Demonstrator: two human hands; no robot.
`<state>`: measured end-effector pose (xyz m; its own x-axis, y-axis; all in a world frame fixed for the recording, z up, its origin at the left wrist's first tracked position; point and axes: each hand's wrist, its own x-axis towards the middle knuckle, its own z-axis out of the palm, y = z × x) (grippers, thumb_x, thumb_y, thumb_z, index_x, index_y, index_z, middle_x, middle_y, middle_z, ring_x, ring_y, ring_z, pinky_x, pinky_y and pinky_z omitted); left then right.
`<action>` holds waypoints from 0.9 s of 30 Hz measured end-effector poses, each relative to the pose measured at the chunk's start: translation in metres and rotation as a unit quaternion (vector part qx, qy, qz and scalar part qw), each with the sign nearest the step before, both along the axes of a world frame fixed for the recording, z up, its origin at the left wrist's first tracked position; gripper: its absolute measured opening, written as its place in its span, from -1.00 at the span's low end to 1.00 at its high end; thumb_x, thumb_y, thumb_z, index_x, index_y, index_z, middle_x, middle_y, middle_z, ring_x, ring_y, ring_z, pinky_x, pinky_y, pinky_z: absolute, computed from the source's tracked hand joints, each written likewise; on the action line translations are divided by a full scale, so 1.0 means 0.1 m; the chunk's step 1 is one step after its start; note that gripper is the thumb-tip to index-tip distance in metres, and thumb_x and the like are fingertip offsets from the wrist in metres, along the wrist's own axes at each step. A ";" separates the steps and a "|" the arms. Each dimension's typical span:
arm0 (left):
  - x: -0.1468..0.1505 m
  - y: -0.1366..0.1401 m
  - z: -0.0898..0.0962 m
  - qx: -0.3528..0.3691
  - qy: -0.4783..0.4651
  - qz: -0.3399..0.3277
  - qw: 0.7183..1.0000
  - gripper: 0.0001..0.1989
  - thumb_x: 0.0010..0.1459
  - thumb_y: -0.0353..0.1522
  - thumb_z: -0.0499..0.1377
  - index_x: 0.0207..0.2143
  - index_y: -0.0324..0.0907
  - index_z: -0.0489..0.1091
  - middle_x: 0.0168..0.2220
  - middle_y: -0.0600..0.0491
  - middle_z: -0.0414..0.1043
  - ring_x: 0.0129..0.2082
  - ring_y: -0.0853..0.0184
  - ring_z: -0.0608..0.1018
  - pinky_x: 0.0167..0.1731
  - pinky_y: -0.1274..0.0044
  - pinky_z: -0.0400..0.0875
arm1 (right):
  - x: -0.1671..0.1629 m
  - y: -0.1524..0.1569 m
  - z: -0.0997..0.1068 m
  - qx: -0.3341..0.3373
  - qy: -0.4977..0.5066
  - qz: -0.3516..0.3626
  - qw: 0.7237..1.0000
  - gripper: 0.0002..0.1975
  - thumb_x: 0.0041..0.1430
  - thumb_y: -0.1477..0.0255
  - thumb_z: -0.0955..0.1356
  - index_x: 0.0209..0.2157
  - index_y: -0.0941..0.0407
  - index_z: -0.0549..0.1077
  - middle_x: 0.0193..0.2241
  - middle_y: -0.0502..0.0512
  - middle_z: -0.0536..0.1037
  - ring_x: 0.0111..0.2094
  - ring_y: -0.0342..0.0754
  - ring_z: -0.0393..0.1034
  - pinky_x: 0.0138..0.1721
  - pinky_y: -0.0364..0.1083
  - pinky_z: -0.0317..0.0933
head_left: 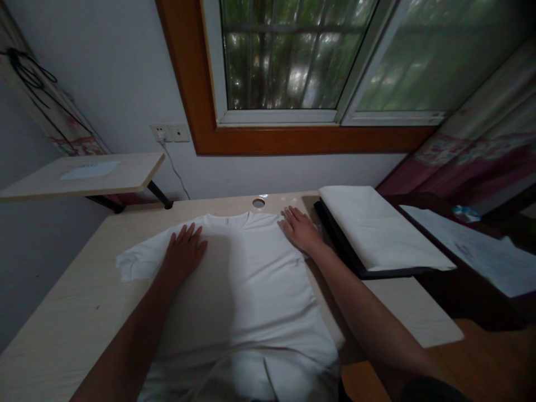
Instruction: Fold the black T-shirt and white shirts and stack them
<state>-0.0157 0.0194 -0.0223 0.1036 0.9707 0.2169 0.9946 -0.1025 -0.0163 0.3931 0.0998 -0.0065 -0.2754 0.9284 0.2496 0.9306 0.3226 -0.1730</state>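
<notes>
A white T-shirt [251,279] lies spread on the pale wooden desk [62,301], its neckline toward the window and its lower part nearest me, with creases across the body. My left hand [184,251] rests on the shirt near the left shoulder, fingers stretched out and flat. The left sleeve extends past it onto the desk. At the right shoulder, my right hand [299,229] lies with its fingers extended over the fabric. The right sleeve is mostly hidden beneath that hand and forearm. Neither hand grips anything.
Folded white cloth [381,229] sits on black material at the desk's right. A raised shelf [84,173] with a paper stands at the back left. Behind are a cable hole [258,203], a wall socket [170,133] with a plugged cord, and a window. Papers [473,245] lie far right.
</notes>
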 end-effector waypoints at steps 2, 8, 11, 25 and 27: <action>-0.06 0.02 0.02 -0.003 0.003 0.001 1.000 -0.39 0.41 -0.10 -0.16 0.38 -0.17 0.14 0.44 -0.12 0.03 0.44 0.01 0.07 0.36 0.07 -0.06 | -0.06 -0.02 0.04 0.008 0.005 0.007 1.000 -0.43 0.47 0.20 0.09 0.36 0.18 0.21 0.40 0.27 0.14 0.42 0.16 -0.02 0.37 0.20 -0.06; -0.22 0.08 0.05 -0.007 0.011 -0.007 1.000 -0.41 0.40 -0.11 -0.15 0.37 -0.14 0.15 0.44 -0.10 0.04 0.44 0.03 0.06 0.35 0.06 -0.05 | -0.23 -0.16 -0.01 0.000 0.007 0.050 0.999 -0.45 0.48 0.24 0.08 0.36 0.16 0.21 0.41 0.24 0.13 0.42 0.14 -0.03 0.37 0.21 -0.04; -0.28 0.10 0.03 -0.002 0.012 -0.015 1.000 -0.41 0.40 -0.12 -0.15 0.37 -0.14 0.14 0.44 -0.10 0.04 0.45 0.03 0.06 0.35 0.05 -0.05 | -0.19 -0.15 -0.10 -0.016 -0.003 0.054 0.998 -0.45 0.48 0.21 0.09 0.34 0.14 0.24 0.41 0.22 0.13 0.42 0.14 -0.03 0.38 0.22 -0.06; -0.28 0.09 0.05 -0.008 0.015 -0.010 1.000 -0.39 0.41 -0.07 -0.18 0.37 -0.15 0.15 0.44 -0.09 0.03 0.45 0.04 0.06 0.36 0.08 -0.06 | 0.05 0.22 -0.18 -0.056 -0.045 0.074 0.995 -0.38 0.48 0.09 0.01 0.42 0.03 0.09 0.45 0.08 0.00 0.46 0.12 -0.20 0.41 0.26 -0.21; -0.28 0.10 0.05 -0.011 0.018 -0.006 1.000 -0.38 0.41 -0.06 -0.17 0.37 -0.14 0.15 0.45 -0.09 0.02 0.45 0.03 0.06 0.36 0.07 -0.06 | 0.07 0.28 -0.18 -0.060 -0.050 0.069 0.995 -0.38 0.48 0.09 0.01 0.43 0.03 0.07 0.45 0.07 -0.02 0.47 0.13 -0.21 0.41 0.28 -0.21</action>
<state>-0.0441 0.0292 -0.0174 0.1220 0.9741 0.1906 0.9922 -0.1146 -0.0492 0.4000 0.1274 -0.0241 -0.4207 0.9013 0.1036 0.8930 0.4316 -0.1280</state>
